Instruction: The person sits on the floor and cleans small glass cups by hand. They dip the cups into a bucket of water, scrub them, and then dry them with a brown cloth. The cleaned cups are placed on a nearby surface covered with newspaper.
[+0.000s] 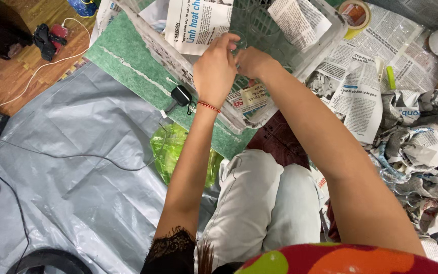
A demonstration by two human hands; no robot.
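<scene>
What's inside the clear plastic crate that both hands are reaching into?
Inside the clear plastic crate, newspaper sheets lie against the walls and clear glasses stand on the green floor. The left hand and right hand cover whatever they hold.

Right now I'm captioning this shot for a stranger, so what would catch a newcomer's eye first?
Two bare hands, left hand and right hand, meet at top centre over a pale plastic crate lined with newspaper sheets. Crumpled newspaper piles up at the right, and a grey tarp spreads across the left.
</scene>
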